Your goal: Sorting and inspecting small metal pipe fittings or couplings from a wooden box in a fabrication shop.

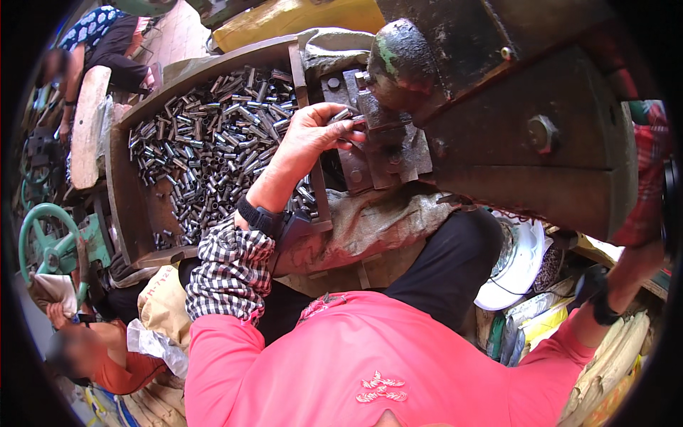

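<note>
My left hand (324,129) is closed, with small metal tubes (343,116) pinched between its thumb and fingers. Its fingertips are at the metal block (388,153) of a heavy, dark machine (512,135). Beside this hand stands a wooden tray (116,167) with many short, shiny metal tubes (213,142) heaped in it. My right forearm (629,274) reaches up along the machine's right side, by a red plaid cloth (644,188). The right hand's fingers are hidden there, so its grip does not show.
A worn, greyish cloth (384,224) covers the area below the block. At the lower right lie a white round object (509,277) and stacked bags. Another person (107,356) sits at lower left near a green handwheel (50,242); one more person (99,43) is at upper left.
</note>
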Tool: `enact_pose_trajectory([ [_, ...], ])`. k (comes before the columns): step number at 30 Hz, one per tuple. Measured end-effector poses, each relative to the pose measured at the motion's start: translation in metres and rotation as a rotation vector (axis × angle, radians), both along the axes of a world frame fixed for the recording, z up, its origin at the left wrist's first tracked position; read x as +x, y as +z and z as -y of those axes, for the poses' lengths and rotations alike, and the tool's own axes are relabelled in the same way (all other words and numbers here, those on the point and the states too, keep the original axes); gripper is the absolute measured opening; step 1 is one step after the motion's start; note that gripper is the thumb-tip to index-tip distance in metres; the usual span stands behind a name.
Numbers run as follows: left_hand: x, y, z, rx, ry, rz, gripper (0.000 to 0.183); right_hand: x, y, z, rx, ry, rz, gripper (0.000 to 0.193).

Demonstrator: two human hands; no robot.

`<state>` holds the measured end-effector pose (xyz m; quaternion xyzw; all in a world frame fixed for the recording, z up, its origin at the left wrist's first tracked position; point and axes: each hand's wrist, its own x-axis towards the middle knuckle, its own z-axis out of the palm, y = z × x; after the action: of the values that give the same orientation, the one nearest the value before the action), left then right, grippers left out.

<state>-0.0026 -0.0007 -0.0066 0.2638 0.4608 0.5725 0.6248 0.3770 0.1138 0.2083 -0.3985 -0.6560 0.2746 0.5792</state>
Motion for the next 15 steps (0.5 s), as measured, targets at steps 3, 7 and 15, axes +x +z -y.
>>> enact_pose_trajectory([
  [3,0.004,-0.007,-0.005,0.023,0.01,-0.082,0.023,0.003,-0.019,0.0,0.18,0.006,0.211,0.049],
  [7,0.008,-0.001,-0.007,0.086,0.032,-0.24,0.022,0.043,-0.061,0.005,0.114,0.088,0.242,0.047],
  [15,-0.009,0.008,0.009,-0.159,0.015,-0.605,0.028,0.003,0.014,0.003,-0.306,0.163,-0.314,0.04],
])
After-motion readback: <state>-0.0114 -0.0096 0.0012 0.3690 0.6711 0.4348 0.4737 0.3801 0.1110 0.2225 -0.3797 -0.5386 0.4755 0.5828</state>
